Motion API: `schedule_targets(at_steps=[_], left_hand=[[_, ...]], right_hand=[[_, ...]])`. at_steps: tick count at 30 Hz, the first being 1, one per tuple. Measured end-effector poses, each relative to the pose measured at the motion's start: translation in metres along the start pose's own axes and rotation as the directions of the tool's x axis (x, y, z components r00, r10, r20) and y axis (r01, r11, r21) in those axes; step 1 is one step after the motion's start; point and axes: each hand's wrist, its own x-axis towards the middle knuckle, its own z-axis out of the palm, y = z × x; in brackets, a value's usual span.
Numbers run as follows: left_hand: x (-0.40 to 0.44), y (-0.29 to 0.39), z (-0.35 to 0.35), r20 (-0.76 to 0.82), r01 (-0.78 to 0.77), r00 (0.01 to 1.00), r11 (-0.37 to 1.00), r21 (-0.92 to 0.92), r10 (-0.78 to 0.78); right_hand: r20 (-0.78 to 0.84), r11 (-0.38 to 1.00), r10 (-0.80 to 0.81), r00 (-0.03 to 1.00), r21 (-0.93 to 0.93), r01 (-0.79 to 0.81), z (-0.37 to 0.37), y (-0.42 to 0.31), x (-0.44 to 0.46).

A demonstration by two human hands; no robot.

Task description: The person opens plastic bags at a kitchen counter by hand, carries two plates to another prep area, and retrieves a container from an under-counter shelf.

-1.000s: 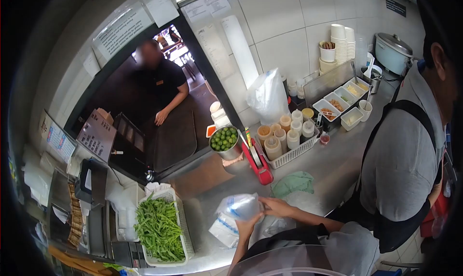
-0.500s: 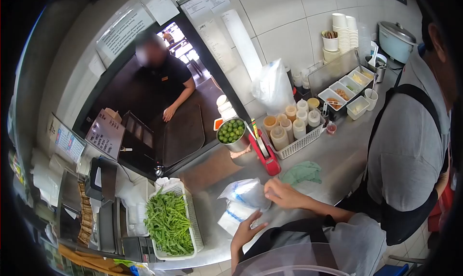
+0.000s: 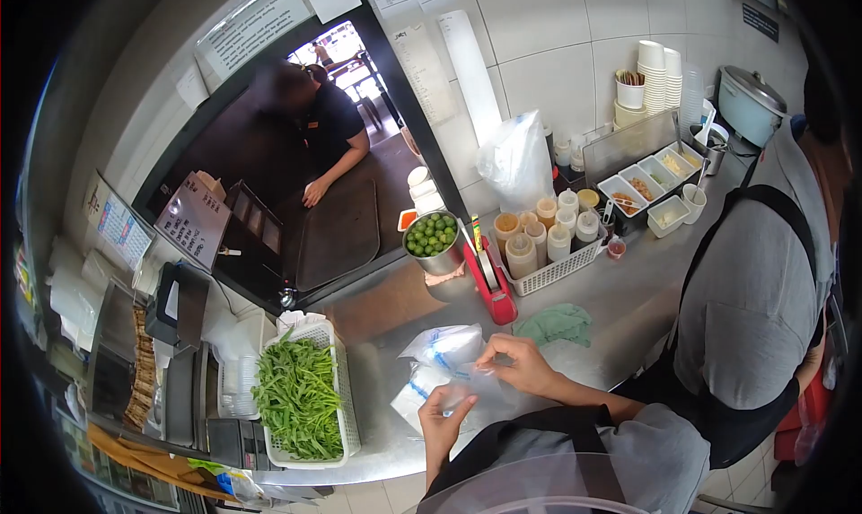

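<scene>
Near the front edge of the steel counter, my left hand (image 3: 444, 417) has its thumb and fingers pinched at a thin clear plastic sheet or bag (image 3: 489, 393). The fingers of my right hand (image 3: 518, 365) close on the upper edge of the same clear plastic. Just beyond my hands lies a white bundle in clear plastic (image 3: 444, 345) with blue marks. A second white packet (image 3: 414, 390) with a blue stripe rests left of my hands, partly under the first. To the right, a green cloth (image 3: 554, 325) lies crumpled on the counter.
A basket of leafy greens (image 3: 301, 397) stands left. Behind are a pot of green limes (image 3: 433, 243), a red tape dispenser (image 3: 494, 289) and a bottle basket (image 3: 557, 272). One co-worker (image 3: 754, 307) stands right; another person (image 3: 328, 137) leans beyond the window.
My hands left the wrapped bundle, which now lies on the counter, and came together on a thin clear plastic. The person beyond the window has turned their head.
</scene>
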Motion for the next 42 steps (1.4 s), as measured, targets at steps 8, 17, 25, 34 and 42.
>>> schedule_targets(at_steps=[8, 17, 25, 34, 42], left_hand=[[0.004, -0.002, -0.022, -0.097, -0.163, 0.981, 0.984, 0.073, 0.169], [-0.001, -0.007, -0.025, -0.183, -0.136, 0.973, 0.989, 0.049, 0.143], [0.003, -0.009, -0.021, -0.142, -0.221, 0.963, 0.973, 0.059, 0.228], [-0.002, -0.012, -0.019, -0.14, -0.197, 0.971, 0.981, 0.0, 0.195], [-0.008, -0.039, -0.028, 0.368, 0.352, 0.912, 0.812, -0.466, -0.184]], right_hand=[[0.061, 0.997, -0.06, 0.996, 0.043, 0.058, 0.003, 0.002, 0.002], [0.294, 0.997, 0.07, 0.953, -0.007, -0.071, 0.001, 0.006, 0.001], [0.362, 0.998, 0.066, 0.93, -0.006, -0.068, 0.009, 0.008, 0.004], [0.726, 0.877, 0.192, 0.66, 0.174, -0.447, 0.012, 0.004, 0.001], [0.432, 0.834, -0.011, 0.902, 0.501, -0.229, 0.013, 0.028, 0.006]])
